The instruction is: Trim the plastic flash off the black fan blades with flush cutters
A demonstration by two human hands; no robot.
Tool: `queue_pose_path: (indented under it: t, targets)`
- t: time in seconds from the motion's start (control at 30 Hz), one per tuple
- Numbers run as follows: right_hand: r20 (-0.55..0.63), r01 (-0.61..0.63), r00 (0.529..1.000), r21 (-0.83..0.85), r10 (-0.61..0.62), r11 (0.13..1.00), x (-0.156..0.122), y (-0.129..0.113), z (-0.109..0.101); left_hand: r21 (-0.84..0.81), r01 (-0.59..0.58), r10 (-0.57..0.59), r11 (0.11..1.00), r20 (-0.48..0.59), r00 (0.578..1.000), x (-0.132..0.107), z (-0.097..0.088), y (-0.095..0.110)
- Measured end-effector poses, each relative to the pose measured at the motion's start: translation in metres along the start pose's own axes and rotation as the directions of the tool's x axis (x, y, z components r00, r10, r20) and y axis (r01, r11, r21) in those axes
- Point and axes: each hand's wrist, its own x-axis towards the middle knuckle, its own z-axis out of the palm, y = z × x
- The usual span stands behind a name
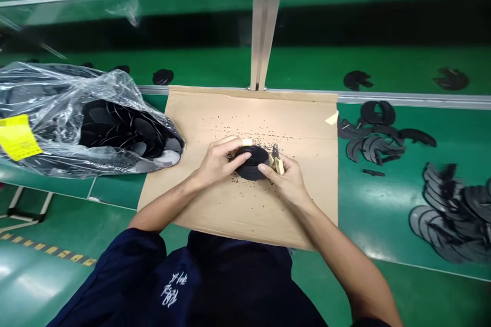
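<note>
A round black plastic part [251, 162] sits over the middle of a brown cardboard sheet [303, 122]. My left hand [218, 162] is closed on its left side, with tape on one fingertip. My right hand [288, 180] is closed on a small cutter [276, 158] with pale yellow handles, and its forefinger touches the part's right edge. The cutter's jaws are at the part's rim. Tiny black chips are scattered over the cardboard around my hands.
A clear plastic bag [57, 112] full of black fan-like parts lies at the left, with a yellow label. Loose black parts [374, 138] and a bigger heap [452, 219] lie on the green bench at the right. A metal post [265, 20] stands behind the cardboard.
</note>
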Motion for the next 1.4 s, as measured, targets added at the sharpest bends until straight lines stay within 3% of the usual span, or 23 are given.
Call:
queue_pose_path:
  t: [0.23, 0.37, 0.47, 0.53, 0.6, 0.73, 0.87, 1.17, 1.4]
  targets:
    - [-0.021, 0.021, 1.000, -0.115, -0.023, 0.993, 0.000, 0.007, 0.000, 0.109, -0.138, 0.133, 0.984, 0.056, 0.990, -0.005, -0.003, -0.011]
    - [-0.020, 0.060, 0.998, -0.176, -0.064, 0.983, -0.001, 0.006, 0.001, 0.047, -0.154, 0.151, 0.987, 0.060, 0.987, -0.008, 0.001, -0.013]
    - [-0.016, 0.162, 0.985, -0.255, -0.172, 0.953, -0.004, 0.006, 0.000, 0.015, -0.122, 0.121, 0.992, 0.050, 0.991, -0.010, 0.002, -0.012]
    - [-0.005, 0.278, 0.955, -0.346, -0.298, 0.896, -0.005, 0.007, -0.001, -0.025, -0.047, 0.048, 0.999, 0.047, 0.998, -0.011, 0.003, -0.011]
    - [0.046, 0.427, 0.891, -0.427, -0.452, 0.797, -0.006, 0.009, -0.003, -0.079, 0.002, 0.003, 0.997, 0.062, 0.998, -0.011, 0.003, -0.010]
    - [0.162, 0.637, 0.747, -0.452, -0.645, 0.625, -0.005, 0.011, -0.005, -0.154, -0.069, 0.071, 0.986, 0.009, 0.997, -0.012, 0.004, -0.009]
    - [0.175, 0.659, 0.727, -0.448, -0.664, 0.604, -0.004, 0.012, -0.006, -0.162, -0.168, 0.159, 0.973, -0.065, 0.985, -0.012, 0.005, -0.009]
    - [0.261, 0.739, 0.655, -0.420, -0.709, 0.527, -0.007, 0.012, -0.007, -0.169, -0.204, 0.215, 0.964, 0.048, 0.975, -0.010, -0.004, -0.005]
    - [0.267, 0.716, 0.684, -0.421, -0.679, 0.557, -0.006, 0.013, -0.008, -0.178, -0.211, 0.210, 0.961, -0.026, 0.977, -0.013, 0.001, -0.002]
